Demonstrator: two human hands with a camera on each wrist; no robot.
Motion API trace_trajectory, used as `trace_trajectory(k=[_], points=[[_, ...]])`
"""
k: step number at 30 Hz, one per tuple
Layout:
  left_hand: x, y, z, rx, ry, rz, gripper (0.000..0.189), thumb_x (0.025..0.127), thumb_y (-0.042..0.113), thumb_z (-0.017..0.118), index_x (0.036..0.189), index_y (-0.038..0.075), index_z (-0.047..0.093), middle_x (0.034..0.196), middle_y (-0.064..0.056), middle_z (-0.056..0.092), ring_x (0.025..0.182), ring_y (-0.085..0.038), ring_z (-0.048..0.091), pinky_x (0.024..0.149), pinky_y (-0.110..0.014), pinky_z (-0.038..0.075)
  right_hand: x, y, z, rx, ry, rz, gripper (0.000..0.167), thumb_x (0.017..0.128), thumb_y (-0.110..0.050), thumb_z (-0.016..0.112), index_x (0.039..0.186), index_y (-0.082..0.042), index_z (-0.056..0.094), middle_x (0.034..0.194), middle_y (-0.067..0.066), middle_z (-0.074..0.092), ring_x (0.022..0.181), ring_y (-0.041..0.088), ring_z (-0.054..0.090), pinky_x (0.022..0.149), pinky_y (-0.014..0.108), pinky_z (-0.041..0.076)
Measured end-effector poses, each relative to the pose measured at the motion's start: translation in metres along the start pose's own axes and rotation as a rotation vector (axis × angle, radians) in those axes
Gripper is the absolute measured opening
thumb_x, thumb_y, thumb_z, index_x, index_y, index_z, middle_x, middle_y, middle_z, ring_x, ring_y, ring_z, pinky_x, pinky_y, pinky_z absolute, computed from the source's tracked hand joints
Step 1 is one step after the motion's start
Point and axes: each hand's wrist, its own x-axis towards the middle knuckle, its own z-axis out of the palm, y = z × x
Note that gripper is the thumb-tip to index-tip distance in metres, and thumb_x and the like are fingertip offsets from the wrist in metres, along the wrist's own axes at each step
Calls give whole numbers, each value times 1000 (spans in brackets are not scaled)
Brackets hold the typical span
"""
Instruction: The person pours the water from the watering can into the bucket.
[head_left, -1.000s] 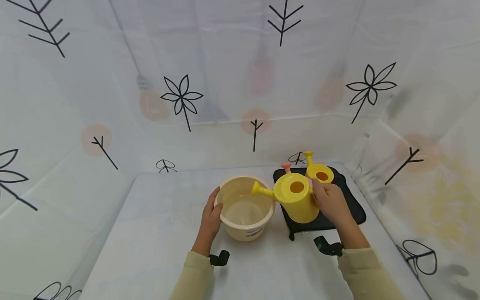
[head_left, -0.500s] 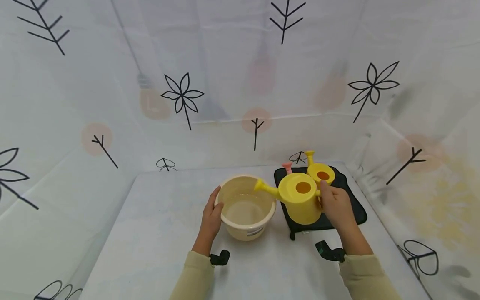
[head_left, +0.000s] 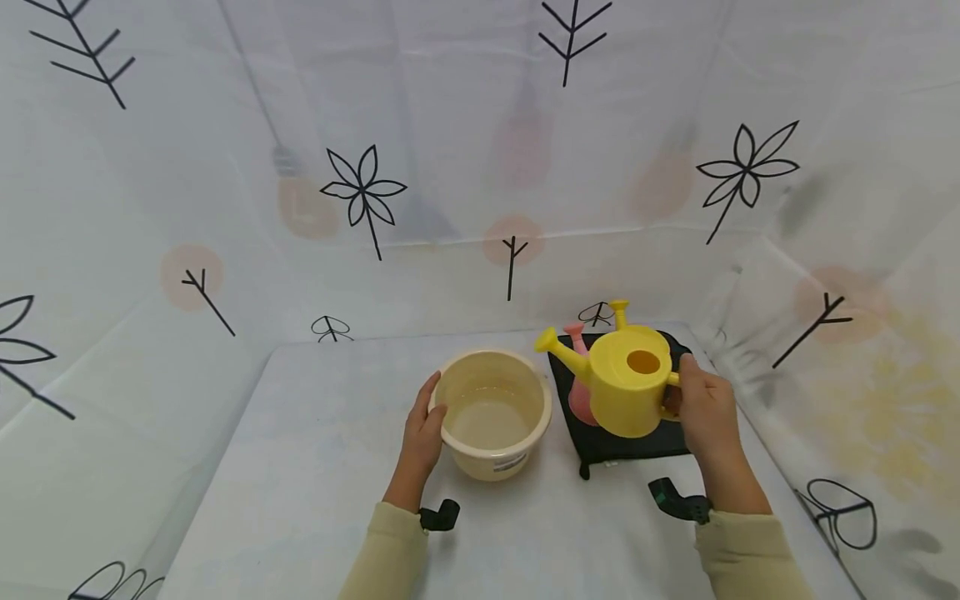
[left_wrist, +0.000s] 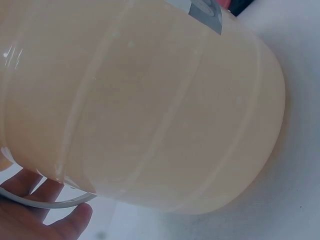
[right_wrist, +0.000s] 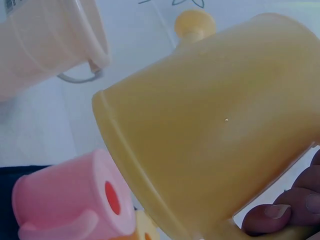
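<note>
My left hand (head_left: 422, 433) grips the left side of a cream bucket (head_left: 471, 465), its thumb at the rim. Water appears to lie inside. In the left wrist view, the fingers (left_wrist: 45, 192) are beside the bucket's grey handle (left_wrist: 55, 204). To the right, my right hand (head_left: 708, 417) holds a yellow watering can (head_left: 628, 396) by its handle, raised over a black mat (head_left: 615, 450), with its spout pointing left. Behind it stands a pink watering can (head_left: 581, 404), partly hidden. Of a second yellow watering can, mostly the spout (head_left: 619, 315) shows.
A white-covered table (head_left: 322, 467) bears the bucket and the mat. White patterned cloth (head_left: 442, 283) hangs behind and at both sides. The pink can is close under the raised yellow one in the right wrist view.
My right hand has carried the yellow watering can right, away from the bucket's rim, so the pink can shows and the rear yellow can is mostly covered. My left hand and the bucket stay put.
</note>
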Motion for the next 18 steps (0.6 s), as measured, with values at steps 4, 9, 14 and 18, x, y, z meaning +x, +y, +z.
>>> trace_trajectory(k=[4, 9, 14, 18], points=[[-1, 0, 0, -6, 0, -9, 53, 100, 14, 43, 148, 36, 37, 156, 5, 35, 145, -22, 31, 116, -54, 27, 3, 0, -4, 10, 67, 47, 70, 102, -47, 36, 51, -1, 44, 51, 0, 44, 57, 17, 47, 55, 25, 46], [-1, 0, -1, -9, 2, -4, 53, 100, 14, 43, 150, 33, 35, 157, 2, 34, 145, -23, 31, 116, -55, 27, 5, 0, -8, 53, 123, 84, 68, 102, -47, 37, 52, -1, 45, 53, 2, 46, 60, 17, 47, 56, 24, 44], [-1, -1, -2, -2, -1, -4, 52, 100, 17, 44, 148, 38, 37, 156, 5, 35, 145, -22, 32, 116, -54, 27, 6, 3, -11, 102, 177, 119, 68, 101, -47, 37, 54, 0, 44, 55, 2, 47, 61, 17, 48, 56, 23, 45], [-2, -1, -3, -6, -3, 2, 52, 100, 19, 44, 147, 39, 38, 156, 6, 35, 145, -22, 31, 116, -55, 27, 8, 4, -13, 179, 221, 146, 67, 101, -47, 40, 55, 1, 44, 53, 1, 47, 58, 16, 47, 55, 21, 46]])
